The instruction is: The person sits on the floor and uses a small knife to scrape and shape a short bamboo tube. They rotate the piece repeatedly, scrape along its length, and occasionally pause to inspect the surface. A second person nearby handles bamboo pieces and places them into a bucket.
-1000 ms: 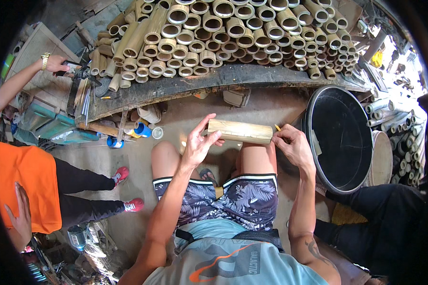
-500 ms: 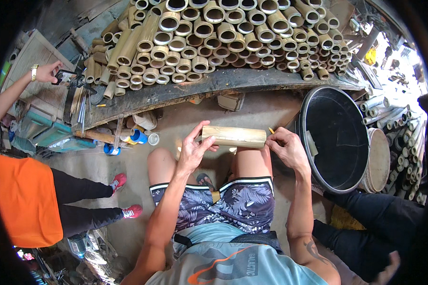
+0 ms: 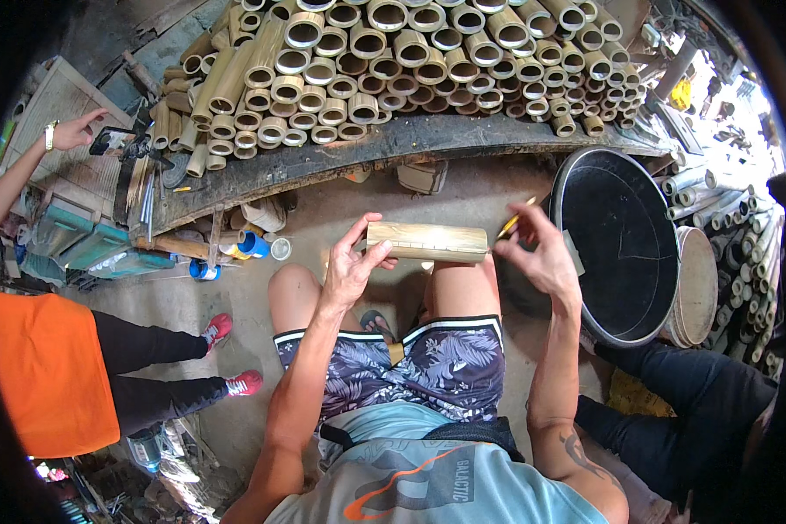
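My left hand (image 3: 349, 271) is closed around the left end of a short bamboo tube (image 3: 430, 243), its thumb lying along the near side. The tube is held level above my lap and has fine dark lines along its surface. Just beyond the tube's right end, my right hand (image 3: 548, 262) grips a yellow pencil (image 3: 508, 227) between its fingers. That pencil slants up and away, apart from the tube.
Cut bamboo tubes (image 3: 410, 51) are stacked on a dark wooden bench (image 3: 323, 159) ahead. A large black tub (image 3: 616, 253) stands at my right, with more bamboo lengths (image 3: 751, 288) beyond. A person in an orange shirt (image 3: 48, 371) stands at left; dark-clothed legs (image 3: 672, 428) are at right.
My right hand has lifted away from the tube's right end and swung the pencil upward, fingers loosening. The tube stays in my left hand, almost in the same place.
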`<state>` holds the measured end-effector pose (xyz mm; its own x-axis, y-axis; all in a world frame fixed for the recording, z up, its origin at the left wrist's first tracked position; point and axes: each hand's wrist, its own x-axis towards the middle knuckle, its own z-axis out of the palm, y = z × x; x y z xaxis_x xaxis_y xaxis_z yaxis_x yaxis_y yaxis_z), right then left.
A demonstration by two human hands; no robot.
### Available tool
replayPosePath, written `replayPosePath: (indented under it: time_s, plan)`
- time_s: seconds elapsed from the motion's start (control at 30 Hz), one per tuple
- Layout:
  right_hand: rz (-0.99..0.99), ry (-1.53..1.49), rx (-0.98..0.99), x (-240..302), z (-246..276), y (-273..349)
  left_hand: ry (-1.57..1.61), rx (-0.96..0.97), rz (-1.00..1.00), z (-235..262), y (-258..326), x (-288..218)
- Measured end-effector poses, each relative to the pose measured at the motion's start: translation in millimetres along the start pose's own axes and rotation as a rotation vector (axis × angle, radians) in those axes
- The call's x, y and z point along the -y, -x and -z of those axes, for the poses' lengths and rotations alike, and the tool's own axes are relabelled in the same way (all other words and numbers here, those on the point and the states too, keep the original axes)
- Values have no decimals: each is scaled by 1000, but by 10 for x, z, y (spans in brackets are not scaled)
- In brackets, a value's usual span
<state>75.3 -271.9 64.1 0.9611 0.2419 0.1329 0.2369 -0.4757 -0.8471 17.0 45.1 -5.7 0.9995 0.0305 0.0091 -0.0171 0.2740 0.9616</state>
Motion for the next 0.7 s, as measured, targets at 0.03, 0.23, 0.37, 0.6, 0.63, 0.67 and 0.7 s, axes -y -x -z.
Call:
replayPosePath:
  time_s: [0.03,0.23,0.37,0.6,0.63,0.67,0.7]
  plan:
    - [-79,-52,-77,-16,-12,-18,-3,-6,1,3,3,2]
    - [191,-202,-394,-8,-214,-88,-4,-14,47,-18,10,3]
    - [337,181,-758,23,-247,-141,9,-35,14,-49,25,-22]
    - [118,-188,-621,52,-75,-120,16,-34,14,-54,28,-52]
    - [-39,-317,-511,76,-116,-59,23,-36,20,-57,19,-52]
    - [-35,-511,-383,107,-195,-28,9,-27,24,-63,16,-51]
    - [-22,-536,-289,147,-298,19,-4,-21,33,-69,4,-54]
